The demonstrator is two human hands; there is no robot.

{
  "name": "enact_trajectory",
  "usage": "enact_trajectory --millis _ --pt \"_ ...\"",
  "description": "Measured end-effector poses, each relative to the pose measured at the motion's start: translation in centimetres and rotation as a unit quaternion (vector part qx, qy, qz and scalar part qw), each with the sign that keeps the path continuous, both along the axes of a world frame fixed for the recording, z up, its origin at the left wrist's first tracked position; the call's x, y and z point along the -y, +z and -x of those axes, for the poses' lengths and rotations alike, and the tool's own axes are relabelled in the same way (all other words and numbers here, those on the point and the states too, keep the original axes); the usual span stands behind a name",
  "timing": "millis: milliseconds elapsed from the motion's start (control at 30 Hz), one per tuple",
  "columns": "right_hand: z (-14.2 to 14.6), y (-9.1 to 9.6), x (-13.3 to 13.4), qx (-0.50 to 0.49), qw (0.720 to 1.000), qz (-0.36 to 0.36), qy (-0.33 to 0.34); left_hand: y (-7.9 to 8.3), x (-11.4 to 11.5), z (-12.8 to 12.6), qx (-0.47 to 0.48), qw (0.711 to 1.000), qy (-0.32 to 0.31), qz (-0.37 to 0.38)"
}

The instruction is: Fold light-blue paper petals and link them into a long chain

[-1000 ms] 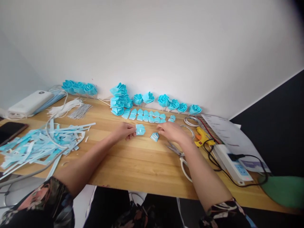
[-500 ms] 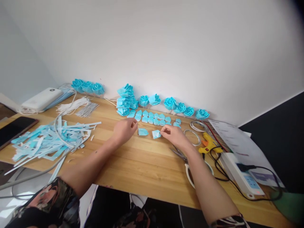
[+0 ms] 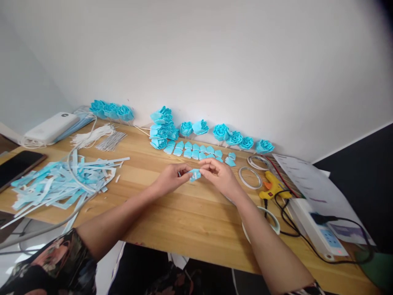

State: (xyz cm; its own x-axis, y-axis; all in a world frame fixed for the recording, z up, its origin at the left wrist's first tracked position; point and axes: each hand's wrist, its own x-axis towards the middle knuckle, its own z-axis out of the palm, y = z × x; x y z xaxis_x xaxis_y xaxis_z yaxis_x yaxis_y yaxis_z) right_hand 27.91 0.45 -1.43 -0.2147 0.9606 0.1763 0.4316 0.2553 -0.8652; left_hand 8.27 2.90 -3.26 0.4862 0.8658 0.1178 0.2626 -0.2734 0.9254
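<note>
- While both hands meet just above the wooden worktop [image 3: 184, 217], the left hand [image 3: 170, 181] and right hand [image 3: 220, 175] pinch one small blue petal piece [image 3: 195, 175], each grip clamped on it.
- Rows of cut petals [image 3: 199, 152] lie just beyond.
- Blue fabric roses [image 3: 238, 138] line the wall.
- A yellow glue gun [image 3: 272, 185] lies to the right.

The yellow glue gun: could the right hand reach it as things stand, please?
Probably, once freed: the right hand and left hand pinch a blue piece, but the glue gun lies unblocked beyond a tape ring.
</note>
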Motion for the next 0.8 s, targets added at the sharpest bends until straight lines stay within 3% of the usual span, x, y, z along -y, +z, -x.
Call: enact_trajectory --millis 100,233,533,600,700,800 --pt "-0.1 0.0 -0.1 -0.027 1.0 0.013 -0.003 -0.1 -0.2 0.1 0.046 0.997 0.02 0.057" --pt "0.0 -0.1 -0.2 0.012 0.999 0.025 0.017 -0.2 -0.4 0.0 0.114 0.986 0.038 0.116" --pt "0.5 -0.4 -0.2 0.035 0.999 0.0 0.013 -0.4 -0.2 -0.2 0.142 0.976 0.02 0.165" --pt "0.5 -0.4 -0.2 0.028 1.0 -0.001 0.004 -0.2 -0.1 0.0 0.129 0.984 0.061 0.111" --pt "0.5 -0.5 -0.2 0.021 1.0 -0.001 -0.005 0.2 0.3 0.3 0.06 0.983 0.139 -0.103" --pt "0.6 -0.7 -0.3 0.021 1.0 0.003 -0.008 0.3 0.6 0.4 -0.009 0.95 0.121 -0.287"
